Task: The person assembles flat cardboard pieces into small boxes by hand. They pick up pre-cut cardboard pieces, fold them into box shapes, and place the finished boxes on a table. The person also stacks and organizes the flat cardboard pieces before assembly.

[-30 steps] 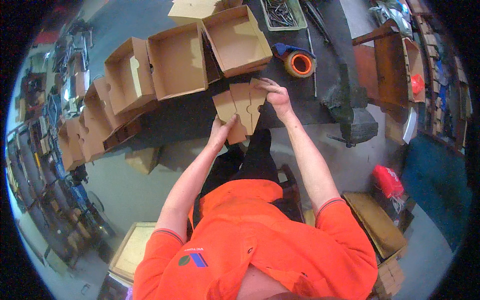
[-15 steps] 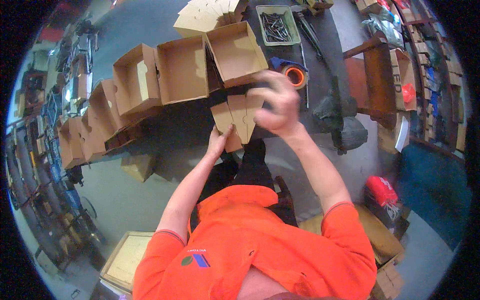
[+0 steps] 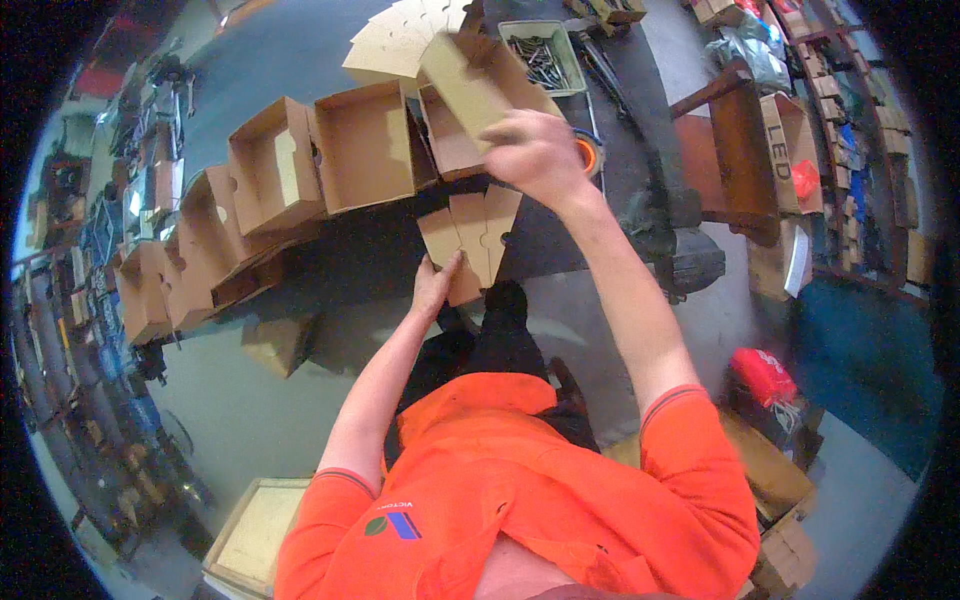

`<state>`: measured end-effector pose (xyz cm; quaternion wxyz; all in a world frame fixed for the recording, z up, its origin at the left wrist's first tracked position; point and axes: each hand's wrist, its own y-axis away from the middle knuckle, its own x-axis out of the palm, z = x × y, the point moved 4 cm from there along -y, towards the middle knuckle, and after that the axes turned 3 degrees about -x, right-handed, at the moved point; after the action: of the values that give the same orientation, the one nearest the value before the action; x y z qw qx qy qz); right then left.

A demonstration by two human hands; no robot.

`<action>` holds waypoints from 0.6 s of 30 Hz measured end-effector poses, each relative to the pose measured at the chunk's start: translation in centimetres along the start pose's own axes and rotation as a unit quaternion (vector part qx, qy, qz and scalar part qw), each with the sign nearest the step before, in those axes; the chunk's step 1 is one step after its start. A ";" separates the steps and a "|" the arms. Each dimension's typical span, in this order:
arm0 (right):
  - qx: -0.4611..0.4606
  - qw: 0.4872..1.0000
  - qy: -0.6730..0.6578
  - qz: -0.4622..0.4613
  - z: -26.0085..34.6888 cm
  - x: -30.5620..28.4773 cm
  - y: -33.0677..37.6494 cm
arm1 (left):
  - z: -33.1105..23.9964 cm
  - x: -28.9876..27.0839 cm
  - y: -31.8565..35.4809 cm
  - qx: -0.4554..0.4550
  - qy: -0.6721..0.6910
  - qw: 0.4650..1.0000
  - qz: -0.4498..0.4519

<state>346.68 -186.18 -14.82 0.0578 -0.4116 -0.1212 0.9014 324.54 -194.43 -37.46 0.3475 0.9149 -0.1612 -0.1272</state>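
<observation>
Low in front of me, my left hand (image 3: pixel 433 284) grips the near end of some fanned cardboard pieces (image 3: pixel 474 228) with rounded notches. My right hand (image 3: pixel 537 155) is closed on a flat cardboard piece (image 3: pixel 462 88), slightly blurred, raised over an open cardboard box (image 3: pixel 448 128). That piece and the hand hide much of this box. To its left stands another open brown cardboard box (image 3: pixel 364 150), and several more, such as one tilted box (image 3: pixel 273 172), continue the row leftward. Behind the row lies a fanned stack of cardboard pieces (image 3: pixel 395 42).
A pale green bin (image 3: pixel 578 72) of small metal parts stands at the back right of the dark table (image 3: pixel 270 55). An orange tape roll (image 3: pixel 586 154) is partly behind my right hand. A brown upright panel (image 3: pixel 752 170) stands farther right. A red bundle (image 3: pixel 760 377) lies at the lower right.
My right hand has moved up and away from the fanned pieces, carrying one cardboard piece over the box at the row's right end. My left hand stays about where it was.
</observation>
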 end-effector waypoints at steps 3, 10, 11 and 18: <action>-0.041 0.976 -0.163 -0.139 -2.3 -3.5 7.1 | -0.2 -0.7 -0.4 0.010 -0.032 0.999 -0.012; 0.317 0.915 -0.242 -0.065 -8.5 8.1 24.1 | -0.9 0.6 -0.9 0.062 -0.038 0.997 -0.029; 0.321 0.890 -0.315 -0.080 -9.5 10.3 25.5 | -1.3 0.9 -0.6 0.072 -0.036 0.996 -0.029; 0.351 0.774 -0.518 -0.100 -8.1 13.7 23.2 | -1.2 1.0 -0.7 0.051 0.000 0.999 0.010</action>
<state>343.76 -204.39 -36.10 0.2167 0.1806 0.1520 0.9473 326.00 -193.58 -37.22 0.3015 0.9299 -0.1762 -0.1156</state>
